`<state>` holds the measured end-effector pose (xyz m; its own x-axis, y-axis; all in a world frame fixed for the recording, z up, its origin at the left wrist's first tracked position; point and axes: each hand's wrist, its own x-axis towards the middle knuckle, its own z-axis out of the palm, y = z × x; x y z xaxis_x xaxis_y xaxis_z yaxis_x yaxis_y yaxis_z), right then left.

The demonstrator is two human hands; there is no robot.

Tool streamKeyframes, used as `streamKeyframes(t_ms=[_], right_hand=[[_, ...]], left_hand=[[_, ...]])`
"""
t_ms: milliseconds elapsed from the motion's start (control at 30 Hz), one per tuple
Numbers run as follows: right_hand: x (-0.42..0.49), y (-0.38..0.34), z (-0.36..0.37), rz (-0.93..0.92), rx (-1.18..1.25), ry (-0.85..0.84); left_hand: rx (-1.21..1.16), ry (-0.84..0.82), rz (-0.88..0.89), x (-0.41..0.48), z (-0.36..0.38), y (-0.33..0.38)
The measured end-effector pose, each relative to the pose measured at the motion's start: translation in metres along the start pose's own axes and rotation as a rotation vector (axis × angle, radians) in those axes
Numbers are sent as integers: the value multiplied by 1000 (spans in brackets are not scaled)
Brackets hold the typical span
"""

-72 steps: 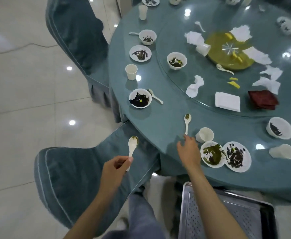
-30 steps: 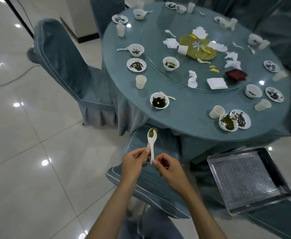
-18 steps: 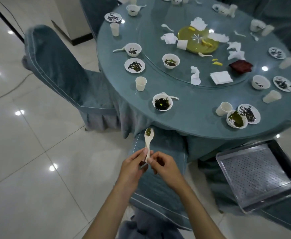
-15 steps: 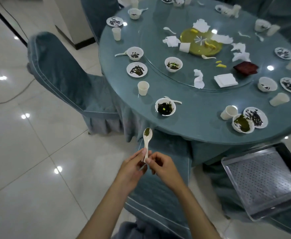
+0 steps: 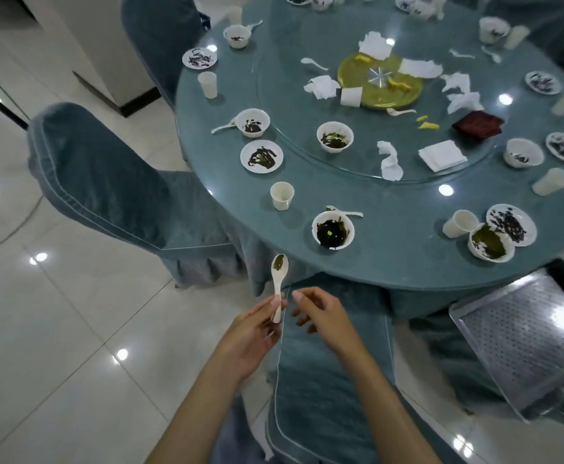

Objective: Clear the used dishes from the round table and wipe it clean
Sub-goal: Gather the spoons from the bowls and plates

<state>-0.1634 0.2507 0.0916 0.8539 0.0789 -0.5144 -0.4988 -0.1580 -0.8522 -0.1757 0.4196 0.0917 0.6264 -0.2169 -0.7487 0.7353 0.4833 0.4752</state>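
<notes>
My left hand (image 5: 252, 324) pinches the handle of a white spoon (image 5: 278, 276) whose bowl, smeared green, points up toward the table's edge. My right hand (image 5: 322, 316) hovers just right of the handle with relaxed fingers, holding nothing. The round table (image 5: 391, 266) under a blue cloth carries used dishes. Nearest are a bowl of dark leftovers (image 5: 333, 230) with a spoon (image 5: 344, 212) behind it, and an upright cup (image 5: 282, 195). A green-smeared bowl (image 5: 490, 242), a plate (image 5: 511, 224) and a tipped cup (image 5: 460, 223) sit at the right.
A perforated metal tray (image 5: 528, 343) lies on a seat at the lower right. One blue-covered chair (image 5: 327, 380) is right below my hands, another (image 5: 113, 182) stands at the left. The glass turntable (image 5: 357, 169) holds crumpled napkins, a yellow-green dish and a bowl.
My right hand took a spoon off the table and brought it to my left hand. It pinched the handle there and has now let go, drawing slightly right. The view pulled back, then closer.
</notes>
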Motion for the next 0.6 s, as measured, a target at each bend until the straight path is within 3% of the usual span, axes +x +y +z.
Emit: streamKeyframes(t_ms=[333,600], right_hand=[[32,-43,103,56,245,259],[60,-64,148,40,291,290]], left_hand=[[211,-171,-53,15,-54,90],[485,-137,128,25,-89,146]])
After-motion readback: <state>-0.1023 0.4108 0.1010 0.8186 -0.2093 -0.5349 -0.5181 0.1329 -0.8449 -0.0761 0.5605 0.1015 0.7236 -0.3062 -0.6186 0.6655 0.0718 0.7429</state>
